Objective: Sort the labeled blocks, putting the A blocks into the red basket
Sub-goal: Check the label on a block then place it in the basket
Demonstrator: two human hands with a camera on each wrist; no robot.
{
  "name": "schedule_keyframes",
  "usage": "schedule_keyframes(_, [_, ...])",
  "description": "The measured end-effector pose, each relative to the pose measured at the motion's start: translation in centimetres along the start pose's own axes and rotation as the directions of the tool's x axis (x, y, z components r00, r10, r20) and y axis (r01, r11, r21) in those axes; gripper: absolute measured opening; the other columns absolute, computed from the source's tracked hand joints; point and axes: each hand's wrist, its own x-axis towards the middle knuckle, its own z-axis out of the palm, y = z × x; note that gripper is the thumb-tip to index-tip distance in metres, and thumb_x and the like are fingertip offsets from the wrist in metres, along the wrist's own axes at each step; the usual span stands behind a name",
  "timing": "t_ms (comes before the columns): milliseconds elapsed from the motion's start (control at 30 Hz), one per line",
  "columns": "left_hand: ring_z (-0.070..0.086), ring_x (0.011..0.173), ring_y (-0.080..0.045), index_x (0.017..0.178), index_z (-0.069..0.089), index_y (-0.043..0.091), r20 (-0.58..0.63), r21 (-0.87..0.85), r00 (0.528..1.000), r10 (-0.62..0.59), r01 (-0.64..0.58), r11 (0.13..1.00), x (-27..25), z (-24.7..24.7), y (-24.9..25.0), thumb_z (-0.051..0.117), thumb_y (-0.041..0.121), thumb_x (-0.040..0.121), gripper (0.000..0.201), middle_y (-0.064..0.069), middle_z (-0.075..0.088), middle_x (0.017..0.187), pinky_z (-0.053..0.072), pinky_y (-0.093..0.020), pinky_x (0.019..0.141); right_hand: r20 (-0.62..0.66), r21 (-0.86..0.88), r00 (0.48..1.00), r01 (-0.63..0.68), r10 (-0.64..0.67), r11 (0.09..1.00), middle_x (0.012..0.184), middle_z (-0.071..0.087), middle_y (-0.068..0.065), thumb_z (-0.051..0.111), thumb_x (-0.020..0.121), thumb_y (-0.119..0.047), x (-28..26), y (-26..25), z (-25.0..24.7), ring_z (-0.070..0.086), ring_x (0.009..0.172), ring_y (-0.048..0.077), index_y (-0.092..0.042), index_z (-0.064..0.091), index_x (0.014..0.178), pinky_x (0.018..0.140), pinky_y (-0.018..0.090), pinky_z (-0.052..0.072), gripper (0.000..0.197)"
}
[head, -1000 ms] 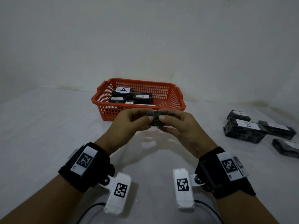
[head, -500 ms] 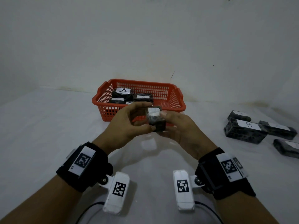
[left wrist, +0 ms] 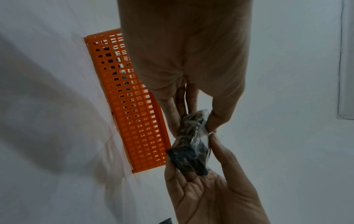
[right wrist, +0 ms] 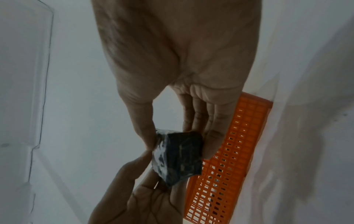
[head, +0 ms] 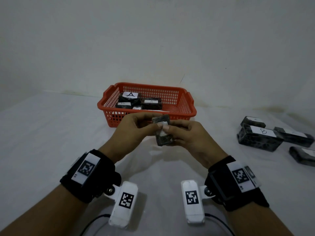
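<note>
Both hands hold one dark block (head: 162, 131) in the air just in front of the red basket (head: 187, 106). The left hand (head: 131, 132) pinches the block between thumb and fingers. The right hand (head: 190, 135) pinches it from the opposite side, thumb on the white label and fingers curled behind. In the right wrist view the block (right wrist: 178, 154) sits between the right thumb and fingers (right wrist: 210, 136).

Count: one block held; four blocks visible in the basket, two with a legible A, a third whose mark looks like a B; four blocks (head: 259, 138) on the table (head: 42, 133) to the right, one marked B.

Compared with one second ago, the block is turned from lying crosswise to standing nearly on end, with its label face now toward the head camera.
</note>
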Motion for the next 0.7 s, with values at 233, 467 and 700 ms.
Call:
schedule_keyframes(233, [0.072,0.110,-0.014,0.126,0.068,0.012,0.005,-0.016,1.000,-0.023,0.023,1.000,0.2,-0.4,-0.1,0.064,0.006,0.095,0.032,-0.001,0.076,0.116,0.062,-0.034,0.090,-0.048,-0.093,0.998,0.030,-0.034,0.995,0.109,0.081,0.005,0.082,0.086,-0.023,0.0,0.0,-0.5,0.078,0.104,0.021,-0.013,0.076,0.116,0.096,0.043,0.061,0.033])
schedule_keyframes(467, [0.072,0.112,-0.023,0.127,0.067,0.016,-0.026,-0.168,0.998,-0.048,0.043,0.985,0.2,-0.7,-0.4,0.065,-0.009,0.089,0.045,-0.005,0.075,0.119,0.059,-0.043,0.095,-0.080,0.048,0.993,-0.086,0.090,0.995,0.114,0.079,0.012,0.063,0.102,-0.034,0.3,-0.3,-0.8,0.075,0.107,0.032,-0.008,0.075,0.118,0.094,0.043,0.062,0.033])
schedule_keyframes(700, [0.071,0.116,-0.025,0.129,0.063,0.015,0.016,-0.174,0.999,-0.052,0.054,0.983,0.2,-0.7,-0.4,0.071,0.001,0.087,0.045,-0.008,0.072,0.125,0.058,-0.044,0.096,-0.113,0.169,0.993,-0.001,0.021,0.986,0.115,0.079,0.015,0.071,0.094,-0.004,0.3,-0.1,-1.1,0.078,0.103,0.027,0.000,0.070,0.124,0.085,0.028,0.063,0.031])
